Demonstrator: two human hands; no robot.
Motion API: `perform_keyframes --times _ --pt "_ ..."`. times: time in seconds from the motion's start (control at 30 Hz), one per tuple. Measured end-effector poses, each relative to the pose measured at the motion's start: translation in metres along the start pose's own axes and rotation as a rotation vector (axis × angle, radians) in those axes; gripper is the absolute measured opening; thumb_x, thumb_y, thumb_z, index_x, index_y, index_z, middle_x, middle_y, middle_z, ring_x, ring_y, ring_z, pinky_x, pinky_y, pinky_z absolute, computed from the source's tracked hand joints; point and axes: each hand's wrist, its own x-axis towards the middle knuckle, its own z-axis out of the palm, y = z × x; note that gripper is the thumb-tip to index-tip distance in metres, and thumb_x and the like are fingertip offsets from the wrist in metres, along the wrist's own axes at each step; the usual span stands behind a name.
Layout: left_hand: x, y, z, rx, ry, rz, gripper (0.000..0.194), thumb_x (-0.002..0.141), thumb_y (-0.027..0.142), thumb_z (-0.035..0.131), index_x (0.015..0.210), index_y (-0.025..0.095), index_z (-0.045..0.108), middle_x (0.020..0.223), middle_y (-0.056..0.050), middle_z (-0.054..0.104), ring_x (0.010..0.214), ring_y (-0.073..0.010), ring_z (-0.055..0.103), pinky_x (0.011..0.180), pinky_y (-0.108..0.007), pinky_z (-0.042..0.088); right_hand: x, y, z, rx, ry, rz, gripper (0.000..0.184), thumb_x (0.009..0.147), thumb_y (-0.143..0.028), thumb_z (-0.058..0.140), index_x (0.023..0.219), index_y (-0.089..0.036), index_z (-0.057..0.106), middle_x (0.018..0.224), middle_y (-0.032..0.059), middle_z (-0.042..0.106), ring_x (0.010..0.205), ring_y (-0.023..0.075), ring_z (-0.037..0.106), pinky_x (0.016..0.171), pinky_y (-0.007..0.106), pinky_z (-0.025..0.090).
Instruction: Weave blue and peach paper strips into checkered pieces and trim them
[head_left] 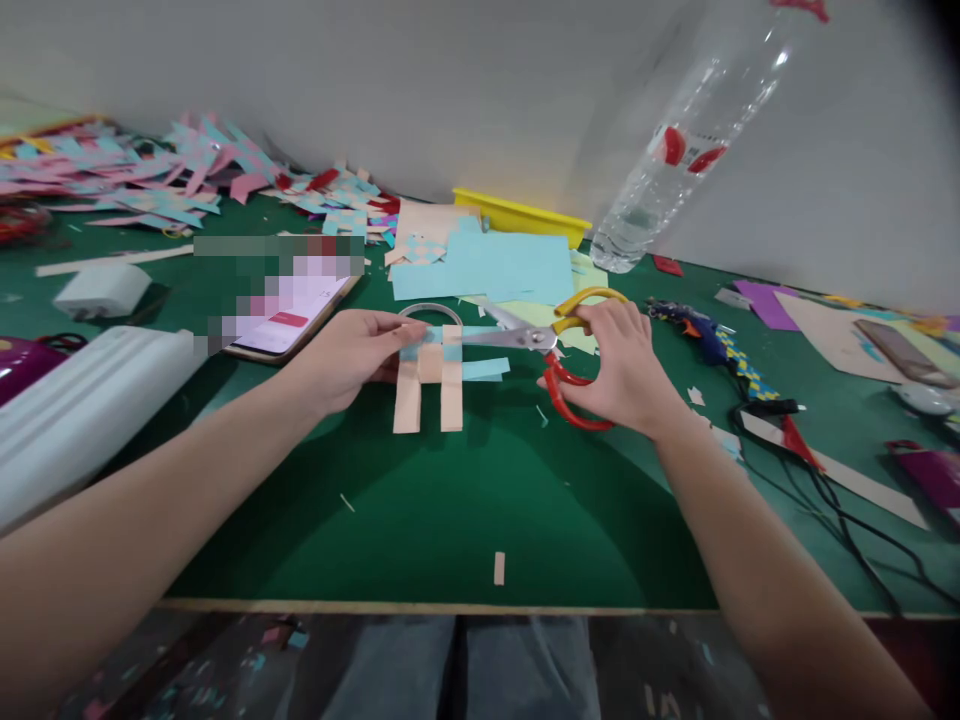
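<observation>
My left hand (352, 352) pinches the left side of a small woven paper piece (431, 380) made of peach and light-blue strips, held just above the green table (480, 500). My right hand (619, 365) grips scissors (551, 345) with one yellow and one red handle. Their blades point left and reach the blue strips at the top of the weave. A roll of clear tape (430, 312) lies just behind the piece.
A phone (289, 318) lies left of my left hand. Light-blue paper sheets (495, 265), a yellow tray (521, 213) and a clear plastic bottle (679, 150) stand behind. Woven paper pieces (150, 175) pile at far left. A white cylinder (82, 405) lies left; cables (825, 490) run right.
</observation>
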Motion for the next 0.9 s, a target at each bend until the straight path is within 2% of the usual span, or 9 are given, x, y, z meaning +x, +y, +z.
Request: perform_keyframes --times 0.1,0.33,0.67,0.9 --pt "0.003 -0.002 -0.003 0.015 0.038 0.031 0.013 0.078 0.031 0.07 0.087 0.023 0.075 0.084 -0.005 0.073 0.067 -0.0174 0.067 0.054 -0.024 0.057 -0.001 -0.005 0.002 0.004 -0.033 -0.09 0.056 0.072 -0.047 0.065 0.117 -0.019 0.046 0.106 0.012 0.055 0.103 0.0319 0.05 0.089 0.047 0.04" --pt "0.002 -0.005 -0.001 0.049 0.069 0.128 0.015 0.08 0.031 0.068 0.09 0.023 0.074 0.089 -0.004 0.073 0.073 -0.0175 0.068 0.061 -0.025 0.058 -0.001 -0.01 0.012 0.133 -0.152 -0.116 0.047 0.072 -0.04 0.066 0.112 -0.017 0.055 0.108 0.0119 0.061 0.104 0.0293 0.056 0.092 0.045 0.046" --pt "-0.004 0.001 0.003 -0.023 0.005 0.058 0.011 0.081 0.027 0.067 0.089 0.022 0.074 0.093 -0.005 0.073 0.078 -0.0185 0.067 0.062 -0.026 0.057 -0.004 -0.014 0.015 0.178 -0.202 -0.084 0.039 0.07 -0.038 0.067 0.104 -0.02 0.063 0.104 0.0079 0.068 0.095 0.0251 0.064 0.079 0.039 0.054" --pt "-0.005 0.003 0.0 -0.179 -0.121 -0.033 0.015 0.076 0.037 0.073 0.078 0.022 0.073 0.082 -0.004 0.072 0.076 -0.0153 0.065 0.063 -0.022 0.055 -0.005 -0.009 0.016 0.143 -0.112 -0.034 0.035 0.068 -0.036 0.068 0.1 -0.021 0.065 0.102 0.0072 0.07 0.097 0.027 0.066 0.074 0.038 0.054"
